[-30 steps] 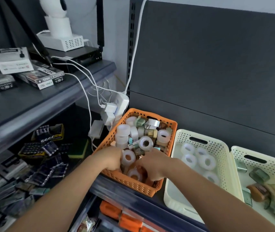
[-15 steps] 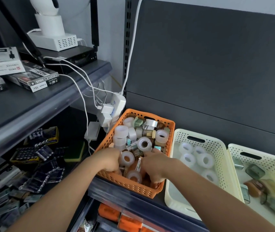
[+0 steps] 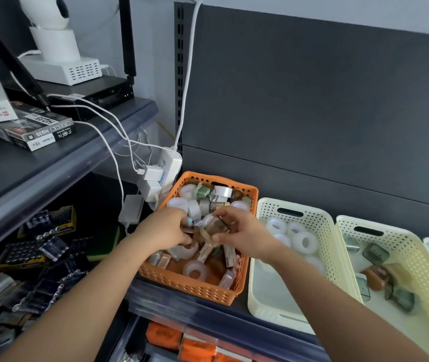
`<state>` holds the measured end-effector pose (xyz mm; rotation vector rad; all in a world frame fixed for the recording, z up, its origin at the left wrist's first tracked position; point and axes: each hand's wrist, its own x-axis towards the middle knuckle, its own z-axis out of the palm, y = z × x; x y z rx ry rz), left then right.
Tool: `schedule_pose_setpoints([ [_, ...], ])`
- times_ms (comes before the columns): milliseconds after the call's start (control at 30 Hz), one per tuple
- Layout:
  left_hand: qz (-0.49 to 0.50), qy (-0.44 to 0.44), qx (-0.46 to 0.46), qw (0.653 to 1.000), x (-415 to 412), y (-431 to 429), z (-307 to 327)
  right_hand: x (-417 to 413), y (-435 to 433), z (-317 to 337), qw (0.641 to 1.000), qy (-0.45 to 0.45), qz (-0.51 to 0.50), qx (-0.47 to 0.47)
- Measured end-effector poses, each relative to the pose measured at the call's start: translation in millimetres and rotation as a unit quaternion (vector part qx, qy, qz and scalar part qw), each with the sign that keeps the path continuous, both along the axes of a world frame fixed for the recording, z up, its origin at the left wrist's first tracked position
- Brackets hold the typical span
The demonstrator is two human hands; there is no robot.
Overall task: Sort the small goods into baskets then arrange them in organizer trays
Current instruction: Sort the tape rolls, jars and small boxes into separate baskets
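Observation:
An orange basket [image 3: 190,286] on the shelf holds several tape rolls and small packaged tapes. Both my hands are raised over its middle. My left hand [image 3: 165,228] has its fingers curled around small brownish items. My right hand [image 3: 237,231] pinches a clear-wrapped brownish tape pack [image 3: 214,227] between thumb and fingers. A loose white tape roll [image 3: 195,270] lies near the basket's front. To the right, a cream basket [image 3: 268,301] holds several white tape rolls [image 3: 303,242]. A second cream basket [image 3: 422,262] holds green and brown tape dispensers.
A white power strip [image 3: 167,165] with plugs and cables hangs just left of the orange basket. The left shelf carries boxes [image 3: 33,128] and a white device [image 3: 62,66]. Battery packs [image 3: 38,252] fill the lower left shelf. Orange packs [image 3: 197,348] sit below the shelf edge.
Both hands have lifted from the front of the orange basket to above its middle, bringing small items up with them. The front of the basket is now uncovered.

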<state>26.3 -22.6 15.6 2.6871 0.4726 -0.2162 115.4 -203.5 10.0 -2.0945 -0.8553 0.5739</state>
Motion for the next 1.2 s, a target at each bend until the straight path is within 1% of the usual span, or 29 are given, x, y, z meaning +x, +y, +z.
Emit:
schedule_pose_setpoints([
  [67, -0.01, -0.048, -0.023, 0.999, 6, -10, 5, 1, -9, 1, 0.998, -0.002, -0.046, 0.041],
  [200, -0.041, -0.123, -0.044, 0.991, 18, -45, 10, 2, -38, 6, 0.991, -0.031, -0.115, 0.063],
  [400, -0.07, -0.184, -0.07, 0.978, 41, -99, 14, 6, -93, 4, 0.968, -0.03, -0.227, 0.102],
  [567, -0.1, -0.217, -0.102, 0.966, 61, -162, 18, 10, -154, 8, 0.935, -0.046, -0.33, 0.123],
  [667, -0.129, -0.215, -0.125, 0.96, 71, -206, 17, 14, -198, 6, 0.919, -0.067, -0.384, 0.067],
  [733, -0.159, -0.2, -0.12, 0.959, 77, -236, 15, 15, -227, 5, 0.915, -0.074, -0.397, 0.019],
  [800, -0.2, -0.182, -0.106, 0.957, 83, -265, 13, 16, -255, 3, 0.916, -0.079, -0.392, -0.038],
  [867, -0.243, -0.159, -0.094, 0.952, 85, -294, 9, 15, -278, 1, 0.923, -0.078, -0.359, -0.115],
  [933, -0.287, -0.129, -0.058, 0.948, 87, -318, 2, 15, -296, -2, 0.926, -0.082, -0.324, -0.178],
  [1000, -0.312, -0.098, -0.012, 0.945, 89, -335, -10, 16, -310, -7, 0.925, -0.091, -0.295, -0.221],
  [1100, -0.309, -0.076, 0.052, 0.947, 91, -348, -25, 18, -324, -17, 0.919, -0.13, -0.253, -0.274],
  [1200, -0.292, -0.092, 0.123, 0.944, 92, -355, -30, 22, -332, -27, 0.906, -0.191, -0.225, -0.303],
])
